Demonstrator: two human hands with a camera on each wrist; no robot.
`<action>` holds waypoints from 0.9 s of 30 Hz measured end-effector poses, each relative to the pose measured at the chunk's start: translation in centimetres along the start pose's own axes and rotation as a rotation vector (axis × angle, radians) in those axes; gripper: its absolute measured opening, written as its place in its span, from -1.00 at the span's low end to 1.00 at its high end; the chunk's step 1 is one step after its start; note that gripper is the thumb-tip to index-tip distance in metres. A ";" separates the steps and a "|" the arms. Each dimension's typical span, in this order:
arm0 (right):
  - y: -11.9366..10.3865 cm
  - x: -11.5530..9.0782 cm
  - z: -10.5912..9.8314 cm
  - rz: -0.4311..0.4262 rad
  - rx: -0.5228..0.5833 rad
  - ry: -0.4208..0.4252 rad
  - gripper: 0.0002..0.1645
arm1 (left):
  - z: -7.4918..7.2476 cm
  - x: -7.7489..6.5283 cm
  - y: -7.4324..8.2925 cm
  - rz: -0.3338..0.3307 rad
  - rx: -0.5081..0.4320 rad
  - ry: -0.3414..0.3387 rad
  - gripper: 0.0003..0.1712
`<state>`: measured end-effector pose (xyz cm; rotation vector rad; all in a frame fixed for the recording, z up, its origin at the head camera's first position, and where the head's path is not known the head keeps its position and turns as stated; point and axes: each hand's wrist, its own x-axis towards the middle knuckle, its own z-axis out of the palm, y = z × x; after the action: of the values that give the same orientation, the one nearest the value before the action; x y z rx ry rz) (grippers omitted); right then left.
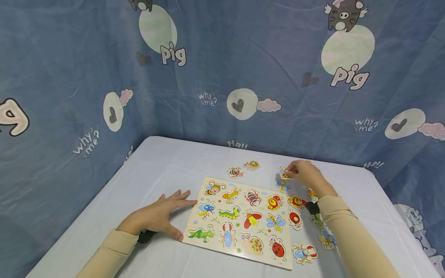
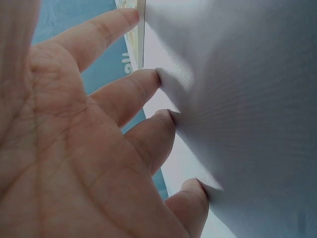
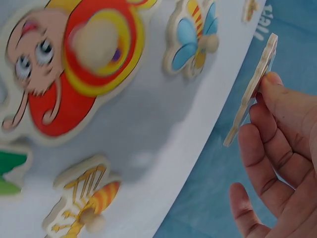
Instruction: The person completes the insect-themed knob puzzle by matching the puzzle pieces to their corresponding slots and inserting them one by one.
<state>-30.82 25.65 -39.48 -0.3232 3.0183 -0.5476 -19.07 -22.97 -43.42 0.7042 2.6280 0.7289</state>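
Observation:
My right hand (image 1: 309, 175) pinches a thin wooden puzzle piece (image 1: 284, 172) above the far right of the table. In the right wrist view that piece (image 3: 252, 94) appears nearly edge-on between thumb and fingers; its picture is mostly hidden, with blue and yellow showing in the head view. Just below it lies a blue-winged dragonfly piece (image 1: 282, 185). My left hand (image 1: 158, 214) is spread flat-fingered on the white cloth, thumb and forefinger touching the left edge of the insect puzzle board (image 1: 264, 258). Pictures of insects cover the board.
Loose knobbed pieces lie right of the board, among them a red butterfly (image 1: 296, 202), a ladybug (image 1: 295, 219) and a stag beetle (image 1: 304, 253). A spider piece (image 1: 235, 172) and a snail piece (image 1: 252, 165) lie behind it. Blue curtain (image 1: 215, 77) surrounds the table.

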 end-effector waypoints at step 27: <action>-5.7 1.5 2.5 -0.090 0.009 -0.025 -0.83 | 0.0 0.1 0.0 -0.004 0.004 0.013 0.21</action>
<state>-30.95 19.23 -39.84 -0.4639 2.9883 -0.5587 -19.15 -22.87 -43.46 0.6976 2.6422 0.7297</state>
